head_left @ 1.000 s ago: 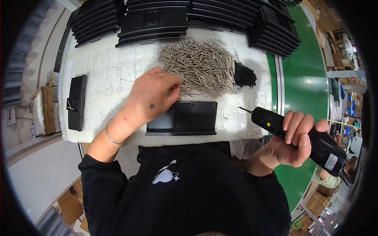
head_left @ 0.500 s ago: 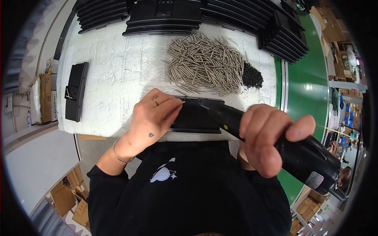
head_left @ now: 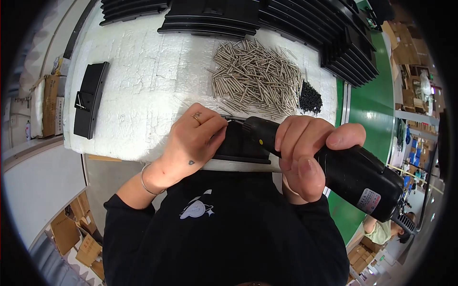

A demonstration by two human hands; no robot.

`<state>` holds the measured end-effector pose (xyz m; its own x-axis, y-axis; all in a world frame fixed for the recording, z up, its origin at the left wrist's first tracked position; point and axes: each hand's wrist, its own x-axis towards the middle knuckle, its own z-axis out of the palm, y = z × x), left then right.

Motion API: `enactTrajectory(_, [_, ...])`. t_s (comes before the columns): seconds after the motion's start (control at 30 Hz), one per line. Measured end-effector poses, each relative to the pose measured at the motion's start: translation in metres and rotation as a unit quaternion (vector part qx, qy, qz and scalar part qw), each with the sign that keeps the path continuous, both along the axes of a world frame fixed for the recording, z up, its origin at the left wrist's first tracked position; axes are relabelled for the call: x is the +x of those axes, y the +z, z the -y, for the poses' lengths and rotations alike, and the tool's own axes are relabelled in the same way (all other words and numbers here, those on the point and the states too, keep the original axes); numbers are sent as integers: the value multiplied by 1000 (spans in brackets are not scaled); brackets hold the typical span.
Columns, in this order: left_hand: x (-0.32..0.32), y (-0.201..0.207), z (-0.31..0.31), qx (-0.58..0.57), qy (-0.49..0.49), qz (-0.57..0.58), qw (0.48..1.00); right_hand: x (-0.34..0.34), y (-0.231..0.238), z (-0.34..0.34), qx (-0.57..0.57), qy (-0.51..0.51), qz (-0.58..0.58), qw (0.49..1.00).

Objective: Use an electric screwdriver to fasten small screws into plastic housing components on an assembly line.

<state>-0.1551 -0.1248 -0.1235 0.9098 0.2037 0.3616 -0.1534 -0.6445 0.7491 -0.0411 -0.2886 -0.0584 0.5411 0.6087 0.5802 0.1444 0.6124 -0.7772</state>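
Note:
In my right hand is a black electric screwdriver, with the fingers wrapped round its body. Its nose points left, and the thin bit reaches toward the fingertips of my left hand. Those fingers are pinched together at the far edge of a black panel, and whatever they hold is hidden. The panel lies on the near edge of the white foam table top, partly covered by my left hand and the screwdriver. Beyond it lie a heap of silver metal pins and a small pile of black screws.
Stacks of black panels line the far side of the foam top. A single black panel with small metal pieces on it lies at the left. Another person is at the lower right, beyond a green floor.
The screwdriver has moved left, bringing its nose and bit close to my left fingertips. My left hand keeps its pinch at the panel's edge. The whole view has shifted slightly.

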Motion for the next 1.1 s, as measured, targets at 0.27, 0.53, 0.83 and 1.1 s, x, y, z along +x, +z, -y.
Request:
enactTrajectory(0.27, [0,-1,1,-18,16,5,1000,4,-1,-1,-17,22,18,999])
enactTrajectory(0.53, [0,-4,0,-32,14,14,999,4,-1,-3,-36,32,37,998])
enactTrajectory(0.83, [-2,-5,0,-24,14,13,1000,-5,3,-21,-30,12,41,999])
enactTrajectory(1.1, [-4,-7,2,-4,-17,-22,1000,-3,13,-37,-118,13,60,991])
